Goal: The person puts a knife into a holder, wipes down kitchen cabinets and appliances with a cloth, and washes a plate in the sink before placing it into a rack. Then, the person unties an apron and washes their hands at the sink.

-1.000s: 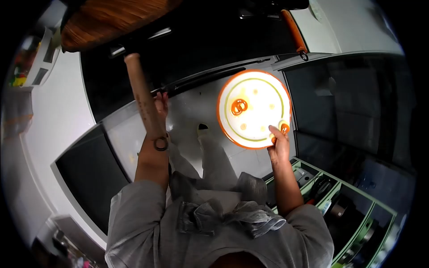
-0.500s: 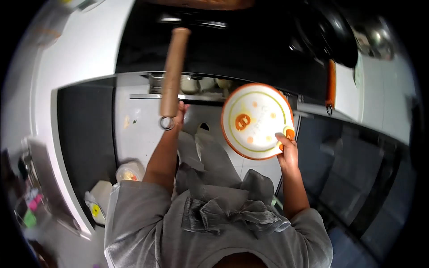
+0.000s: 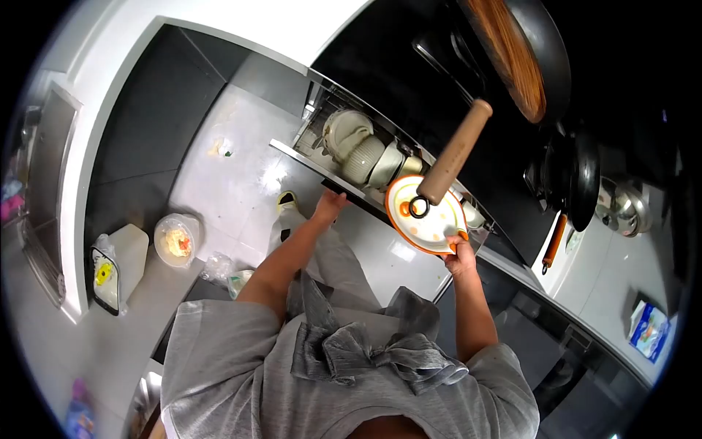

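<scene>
Your right hand (image 3: 461, 252) pinches the orange-rimmed plate (image 3: 431, 219) by its edge, over the pulled-out drawer (image 3: 344, 186) w/ bowls (image 3: 362, 157) racked inside. Left hand (image 3: 329, 206) grips the drawer front, fingers curled.

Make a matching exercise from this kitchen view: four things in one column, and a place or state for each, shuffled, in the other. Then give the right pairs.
Things:
1. orange-rimmed plate
2. left hand
3. pale bowls
4. wooden handle with a metal ring

Places or states:
A. stacked on edge inside the pulled-out drawer rack
B. pinched at its lower edge by the right hand
C. resting on the front rail of the drawer
D. sticks out over the drawer, in front of the plate

Pairs: 1-B, 2-C, 3-A, 4-D
</scene>
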